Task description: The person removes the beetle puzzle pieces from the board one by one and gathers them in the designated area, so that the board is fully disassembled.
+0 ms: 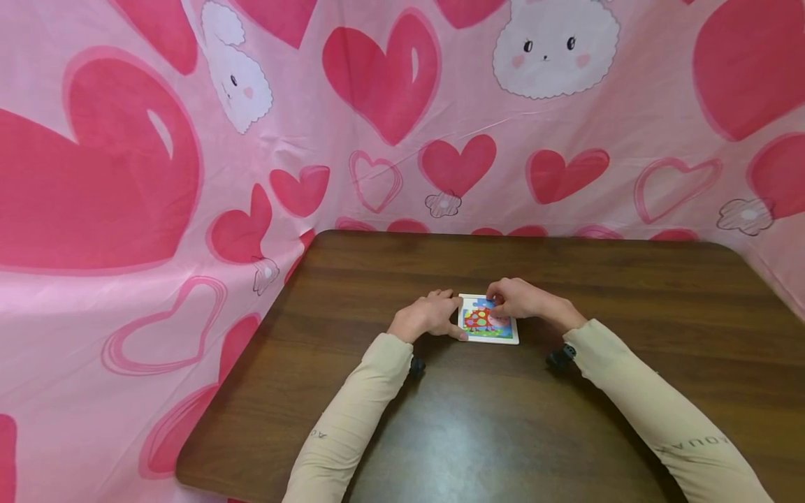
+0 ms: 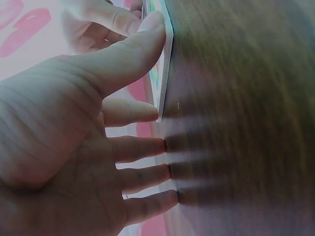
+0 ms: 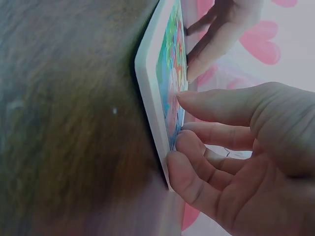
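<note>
A small jigsaw puzzle (image 1: 479,321) in a white frame lies flat on the table, with a red spotted ladybug on green and blue. White backing shows along its upper left. My left hand (image 1: 434,314) spreads at the left side, thumb and index fingertip against the frame's edge (image 2: 165,83), the other fingertips on the tabletop. My right hand (image 1: 518,299) is over the upper right part, thumb and curled fingers pinching at a puzzle piece (image 3: 172,101) near the pink face. The right fingers hide part of the picture; the lower fingertips meet the frame's rim (image 3: 152,93).
The brown wooden table (image 1: 465,419) extends around the puzzle on all sides. A pink cloth with hearts (image 1: 390,70) hangs behind its far edge and along the left. Dark wrist devices (image 1: 560,358) sit under both sleeves, close over the tabletop.
</note>
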Action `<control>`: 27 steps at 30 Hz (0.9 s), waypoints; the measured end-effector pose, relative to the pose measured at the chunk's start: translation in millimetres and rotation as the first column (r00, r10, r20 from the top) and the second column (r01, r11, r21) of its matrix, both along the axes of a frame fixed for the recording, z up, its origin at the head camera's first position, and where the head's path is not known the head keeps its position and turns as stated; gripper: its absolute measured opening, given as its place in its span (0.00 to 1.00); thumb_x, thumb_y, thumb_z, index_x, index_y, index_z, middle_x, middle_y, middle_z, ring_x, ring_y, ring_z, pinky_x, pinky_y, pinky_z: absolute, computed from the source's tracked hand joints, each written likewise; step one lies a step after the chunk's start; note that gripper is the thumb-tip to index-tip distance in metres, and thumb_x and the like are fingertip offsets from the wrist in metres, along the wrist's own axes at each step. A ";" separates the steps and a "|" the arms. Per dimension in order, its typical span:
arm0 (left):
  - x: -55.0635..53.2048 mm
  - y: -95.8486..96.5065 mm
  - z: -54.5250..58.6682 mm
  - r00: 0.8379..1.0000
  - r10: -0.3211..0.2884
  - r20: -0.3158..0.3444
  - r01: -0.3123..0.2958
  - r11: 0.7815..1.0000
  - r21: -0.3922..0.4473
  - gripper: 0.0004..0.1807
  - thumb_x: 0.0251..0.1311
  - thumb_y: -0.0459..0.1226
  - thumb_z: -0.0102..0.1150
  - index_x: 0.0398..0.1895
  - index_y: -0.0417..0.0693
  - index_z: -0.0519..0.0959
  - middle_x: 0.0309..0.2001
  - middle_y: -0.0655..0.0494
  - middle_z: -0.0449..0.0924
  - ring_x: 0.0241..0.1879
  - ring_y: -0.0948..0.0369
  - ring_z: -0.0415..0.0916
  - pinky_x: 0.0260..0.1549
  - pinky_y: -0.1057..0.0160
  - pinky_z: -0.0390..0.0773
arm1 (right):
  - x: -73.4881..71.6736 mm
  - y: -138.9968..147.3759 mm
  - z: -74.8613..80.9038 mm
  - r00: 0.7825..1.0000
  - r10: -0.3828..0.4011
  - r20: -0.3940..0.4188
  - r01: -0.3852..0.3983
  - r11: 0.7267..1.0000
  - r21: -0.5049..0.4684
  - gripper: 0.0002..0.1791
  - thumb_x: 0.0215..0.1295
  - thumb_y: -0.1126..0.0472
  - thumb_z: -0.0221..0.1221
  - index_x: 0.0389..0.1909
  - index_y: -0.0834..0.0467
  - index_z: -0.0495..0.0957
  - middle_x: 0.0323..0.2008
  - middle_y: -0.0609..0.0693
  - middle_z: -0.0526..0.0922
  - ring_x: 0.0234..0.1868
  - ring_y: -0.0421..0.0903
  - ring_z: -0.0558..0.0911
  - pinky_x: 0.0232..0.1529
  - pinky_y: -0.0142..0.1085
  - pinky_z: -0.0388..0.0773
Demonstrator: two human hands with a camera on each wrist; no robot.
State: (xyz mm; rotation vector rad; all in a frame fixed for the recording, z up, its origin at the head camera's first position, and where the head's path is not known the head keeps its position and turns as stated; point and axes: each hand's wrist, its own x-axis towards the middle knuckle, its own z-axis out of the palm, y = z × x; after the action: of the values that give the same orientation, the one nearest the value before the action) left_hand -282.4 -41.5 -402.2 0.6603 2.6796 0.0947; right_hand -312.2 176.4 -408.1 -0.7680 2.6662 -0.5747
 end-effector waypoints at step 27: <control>1.5 -0.2 0.6 1.000 0.007 0.010 -0.008 1.000 0.018 0.47 0.56 0.61 0.62 0.76 0.56 0.59 0.78 0.50 0.51 0.77 0.51 0.48 0.74 0.49 0.55 | -3.4 -0.6 -2.2 1.000 0.010 -0.001 -0.010 1.000 -0.006 0.17 0.62 0.61 0.66 0.47 0.63 0.75 0.39 0.55 0.79 0.39 0.48 0.74 0.45 0.42 0.78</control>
State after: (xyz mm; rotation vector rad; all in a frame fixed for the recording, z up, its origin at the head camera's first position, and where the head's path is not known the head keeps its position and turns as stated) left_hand -280.9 -41.7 -401.5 0.6536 2.6745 0.1243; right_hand -315.6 175.8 -410.4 -0.7835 2.6610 -0.5807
